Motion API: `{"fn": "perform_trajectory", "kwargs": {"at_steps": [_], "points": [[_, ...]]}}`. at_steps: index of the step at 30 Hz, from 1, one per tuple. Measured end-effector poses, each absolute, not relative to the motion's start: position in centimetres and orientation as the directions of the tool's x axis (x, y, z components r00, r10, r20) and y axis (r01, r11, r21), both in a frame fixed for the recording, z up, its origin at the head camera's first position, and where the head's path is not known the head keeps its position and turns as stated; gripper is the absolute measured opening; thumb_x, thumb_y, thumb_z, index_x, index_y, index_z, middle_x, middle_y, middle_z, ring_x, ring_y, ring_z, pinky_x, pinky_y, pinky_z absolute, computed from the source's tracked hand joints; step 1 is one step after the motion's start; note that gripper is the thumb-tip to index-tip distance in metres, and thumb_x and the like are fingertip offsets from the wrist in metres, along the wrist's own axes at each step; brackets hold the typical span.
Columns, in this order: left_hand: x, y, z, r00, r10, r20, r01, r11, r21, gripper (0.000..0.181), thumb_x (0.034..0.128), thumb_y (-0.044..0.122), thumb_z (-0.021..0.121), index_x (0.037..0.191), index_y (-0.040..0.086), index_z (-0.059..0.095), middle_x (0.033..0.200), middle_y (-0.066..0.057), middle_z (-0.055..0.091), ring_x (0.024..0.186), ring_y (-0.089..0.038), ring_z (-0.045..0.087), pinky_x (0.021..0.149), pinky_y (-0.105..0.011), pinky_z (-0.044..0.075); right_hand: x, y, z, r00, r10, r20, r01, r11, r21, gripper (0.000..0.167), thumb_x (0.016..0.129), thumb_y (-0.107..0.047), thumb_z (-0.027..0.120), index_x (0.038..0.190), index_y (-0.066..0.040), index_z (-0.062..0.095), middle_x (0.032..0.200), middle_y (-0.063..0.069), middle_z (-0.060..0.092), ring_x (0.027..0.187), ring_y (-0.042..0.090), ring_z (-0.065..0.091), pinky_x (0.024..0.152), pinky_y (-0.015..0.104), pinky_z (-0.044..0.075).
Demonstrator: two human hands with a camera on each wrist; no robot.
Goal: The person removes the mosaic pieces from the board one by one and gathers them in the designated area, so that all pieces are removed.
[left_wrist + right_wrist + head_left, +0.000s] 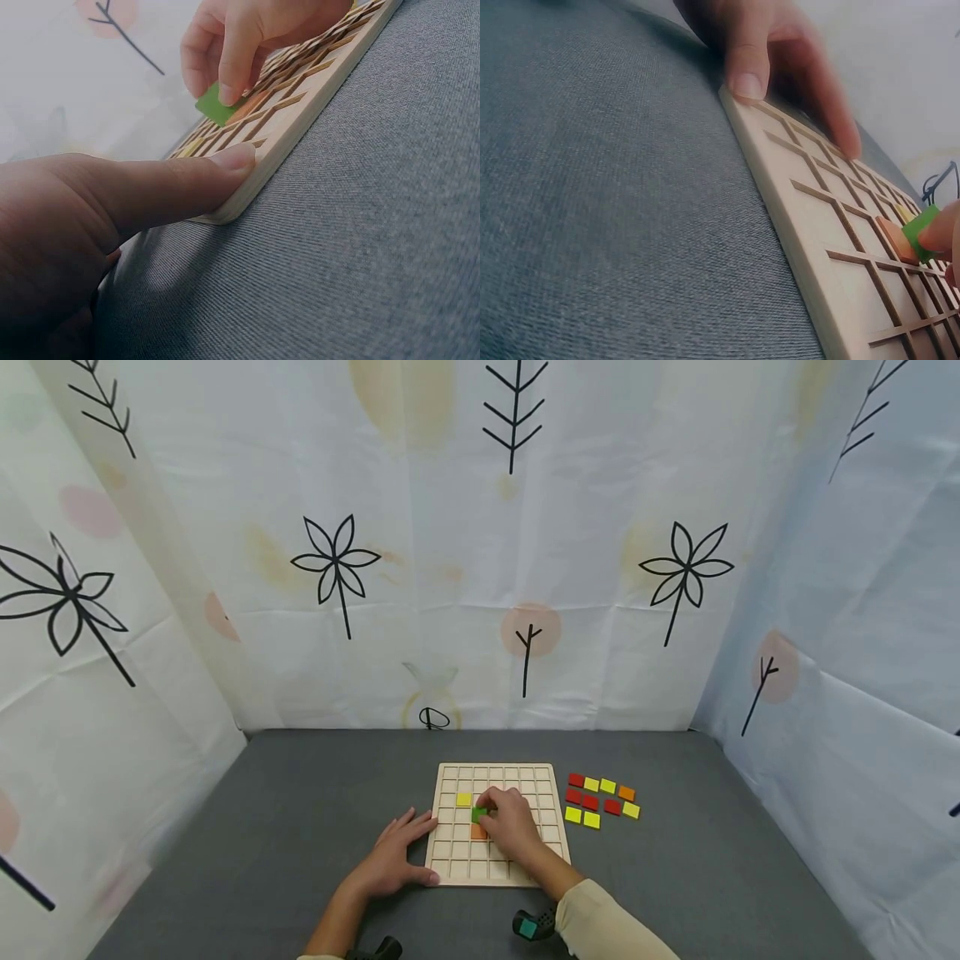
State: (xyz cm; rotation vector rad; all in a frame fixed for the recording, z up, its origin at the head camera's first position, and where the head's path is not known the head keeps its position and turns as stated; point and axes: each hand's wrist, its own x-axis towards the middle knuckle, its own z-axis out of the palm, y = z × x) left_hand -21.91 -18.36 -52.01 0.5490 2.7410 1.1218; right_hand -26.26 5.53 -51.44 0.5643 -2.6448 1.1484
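Note:
A pale wooden grid board (pixel 495 870) lies on the grey table. My right hand (pixel 512 823) pinches a green square tile (pixel 217 105) between thumb and fingers, tilted over a cell just beyond an orange tile (pixel 478 832). That orange tile lies in a cell of the board, and a yellow tile (pixel 464 799) sits in another cell farther up and left. With fingers spread, my left hand (pixel 392 853) rests at the board's left side. Its thumb touches the near left corner, as the left wrist view shows.
Right of the board lie several loose tiles, among them a red tile (pixel 576 779), a yellow tile (pixel 592 820) and an orange tile (pixel 627 793). White printed cloth (pixel 450 527) stands around the grey table (pixel 697 860) at the back and sides.

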Motion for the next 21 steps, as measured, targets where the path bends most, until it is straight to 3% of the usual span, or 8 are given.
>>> {"fn": "perform_trajectory", "kwargs": {"at_steps": [12, 21], "points": [[-21.9, -18.4, -52.0, -0.928, 0.371, 0.012, 0.274, 0.662, 0.698, 0.089, 0.0692, 0.040, 0.086, 0.144, 0.008, 0.049, 0.152, -0.011, 0.039, 0.144, -0.041, 0.015, 0.112, -0.061, 0.006, -25.4, 6.8, -51.1, -0.894, -0.256, 0.368, -0.448, 0.520, -0.727, 0.014, 0.086, -0.002, 0.070, 0.096, -0.012, 0.067, 0.087, -0.003, 0.063, 0.078, 0.011, 0.056, 0.067, 0.028, 0.049], [-22.0, -18.4, -52.0, -0.928, 0.373, 0.010, 0.276, 0.667, 0.692, 0.089, 0.0685, 0.038, 0.086, 0.143, 0.008, 0.049, 0.152, -0.011, 0.039, 0.144, -0.041, 0.015, 0.112, -0.061, 0.006, -24.8, 8.4, -50.9, -0.899, -0.229, 0.373, -0.437, 0.514, -0.738, 0.014, 0.086, -0.002, 0.071, 0.094, -0.012, 0.067, 0.083, -0.007, 0.060, 0.074, 0.009, 0.053, 0.064, 0.025, 0.048]]}}
